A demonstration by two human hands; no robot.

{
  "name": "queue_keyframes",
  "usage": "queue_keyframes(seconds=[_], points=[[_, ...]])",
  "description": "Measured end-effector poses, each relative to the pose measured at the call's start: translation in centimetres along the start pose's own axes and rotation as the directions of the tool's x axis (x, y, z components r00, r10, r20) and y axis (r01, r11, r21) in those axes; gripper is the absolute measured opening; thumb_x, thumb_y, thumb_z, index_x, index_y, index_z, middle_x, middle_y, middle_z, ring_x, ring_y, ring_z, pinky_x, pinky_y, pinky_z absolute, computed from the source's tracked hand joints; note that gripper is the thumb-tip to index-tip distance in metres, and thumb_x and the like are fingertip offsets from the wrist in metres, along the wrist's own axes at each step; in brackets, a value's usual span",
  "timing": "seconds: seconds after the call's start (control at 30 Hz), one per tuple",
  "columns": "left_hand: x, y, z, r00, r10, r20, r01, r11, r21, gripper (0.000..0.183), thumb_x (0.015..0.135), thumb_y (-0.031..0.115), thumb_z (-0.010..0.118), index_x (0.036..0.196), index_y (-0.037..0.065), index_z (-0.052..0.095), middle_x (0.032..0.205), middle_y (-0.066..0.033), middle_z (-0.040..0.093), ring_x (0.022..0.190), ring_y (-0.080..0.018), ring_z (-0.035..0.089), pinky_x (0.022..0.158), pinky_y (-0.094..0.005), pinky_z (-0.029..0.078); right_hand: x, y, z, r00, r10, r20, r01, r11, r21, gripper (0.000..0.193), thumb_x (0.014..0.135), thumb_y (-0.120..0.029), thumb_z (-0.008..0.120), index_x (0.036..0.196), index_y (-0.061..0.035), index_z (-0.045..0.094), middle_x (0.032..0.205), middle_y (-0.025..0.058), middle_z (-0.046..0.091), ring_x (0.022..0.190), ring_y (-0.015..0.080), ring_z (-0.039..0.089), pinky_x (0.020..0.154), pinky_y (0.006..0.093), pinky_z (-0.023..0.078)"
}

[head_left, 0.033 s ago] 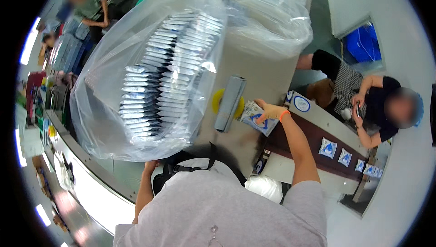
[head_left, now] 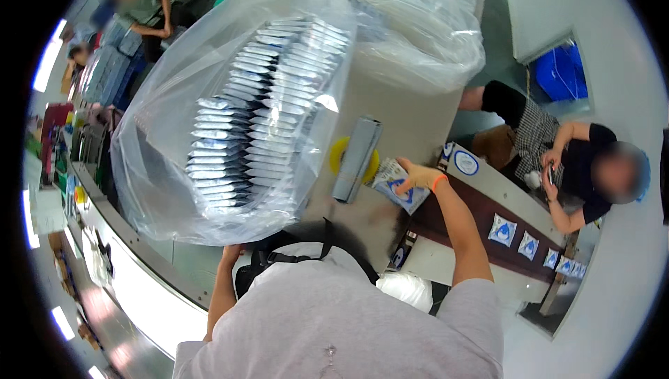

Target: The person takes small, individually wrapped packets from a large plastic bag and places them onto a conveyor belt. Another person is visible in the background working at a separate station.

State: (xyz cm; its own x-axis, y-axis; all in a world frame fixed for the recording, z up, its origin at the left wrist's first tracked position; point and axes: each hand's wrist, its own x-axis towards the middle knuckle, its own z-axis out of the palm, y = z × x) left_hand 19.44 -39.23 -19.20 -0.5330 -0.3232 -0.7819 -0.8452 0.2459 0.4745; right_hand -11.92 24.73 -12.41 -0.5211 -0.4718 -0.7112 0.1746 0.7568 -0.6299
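My right hand [head_left: 421, 175], with an orange band at the wrist, is closed on white-and-blue packets [head_left: 396, 187] at the table end of a dark conveyor belt [head_left: 463, 217]. Its thumb lies across the top packet's printed face. My left hand [head_left: 232, 253] is low beside the near edge of a big clear plastic bag [head_left: 157, 170]; its fingers are mostly hidden. Inside that bag, silvery packets [head_left: 272, 135] stand on edge in two long rows. Between bag and right hand, a grey flat-sided bar [head_left: 358, 159] lies over a yellow ring [head_left: 339, 152].
More packets [head_left: 502, 230] lie spaced along the belt. Beyond it sits a person [head_left: 603, 170] in a blue cap, holding a small object. Another clear bag [head_left: 432, 37] covers the far table. A blue bin [head_left: 561, 72] stands behind an opening. Other people [head_left: 150, 13] are at far left.
The scene has shifted slightly to the right in view. My right hand stays on the packets, and my left hand keeps its place beside the bag.
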Motion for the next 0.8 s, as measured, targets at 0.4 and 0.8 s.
queue_keyframes(seconds=[0.4,0.8], points=[[3.9,-9.8,-0.6,0.966,0.257,-0.014,-0.237,0.909,0.344,0.037,0.094,0.029,0.058,0.113,-0.002,0.065,0.092,-0.0128,0.071,0.076,-0.0236,0.068,0.067,-0.0375,0.056,-5.7,-4.2,28.5,0.643,-0.471,-0.604,-0.236,0.629,-0.741,0.086,0.050,-0.035,0.087,0.120,-0.0033,0.048,0.125,0.0176,0.052,0.114,0.0349,0.050,0.101,0.0509,0.035],[-7.3,43.9,-28.5,0.458,0.833,-0.311,-0.885,0.459,-0.073,0.049,0.099,0.040,0.054,0.134,0.005,0.055,0.126,-0.0051,0.061,0.109,-0.0161,0.059,0.095,-0.0338,0.047,-13.6,-22.3,8.5,0.978,-0.112,-0.175,0.204,0.672,0.712,0.073,0.063,-0.007,0.080,0.131,-0.0027,0.052,0.120,0.0055,0.062,0.112,0.0201,0.059,0.097,0.0354,0.048]])
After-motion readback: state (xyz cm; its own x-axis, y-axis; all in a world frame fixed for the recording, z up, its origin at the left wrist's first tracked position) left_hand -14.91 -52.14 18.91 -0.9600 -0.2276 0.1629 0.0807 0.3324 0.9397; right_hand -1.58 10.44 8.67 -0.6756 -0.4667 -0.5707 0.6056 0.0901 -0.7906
